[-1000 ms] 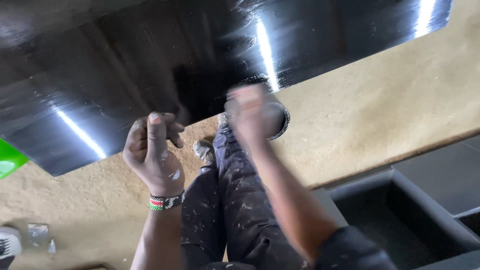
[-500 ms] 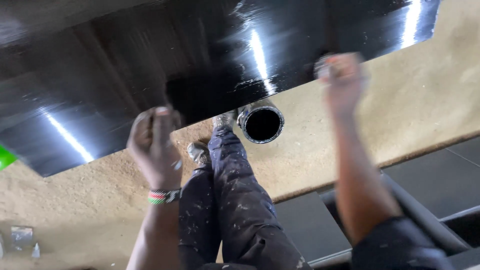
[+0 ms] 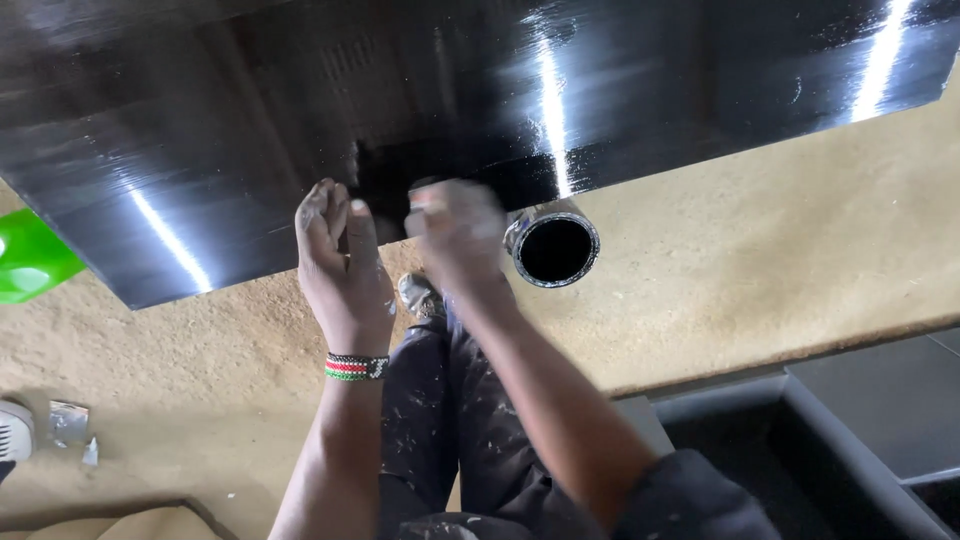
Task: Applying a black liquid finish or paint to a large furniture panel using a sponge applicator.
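A large glossy black panel (image 3: 200,130) lies over a sawdust-covered floor (image 3: 760,250), its near edge just beyond my hands. My left hand (image 3: 340,265), with a beaded bracelet at the wrist, is held at that edge with its fingers curled in and nothing visible in them. My right hand (image 3: 455,235) is blurred by motion, close beside the left and over the panel's edge; something small may be at its fingertips, but I cannot make it out. An open round tin (image 3: 553,245), black inside, stands on the floor just right of my right hand.
My paint-spattered dark trousers (image 3: 440,420) and one shoe (image 3: 420,295) lie below my hands. A bright green object (image 3: 30,265) shows at the left edge, with foil scraps (image 3: 68,422) below it. A dark box-like frame (image 3: 800,440) fills the lower right.
My right hand swung out to the right past the tin, then came back left beside my left hand. The left hand stayed near the panel's edge.
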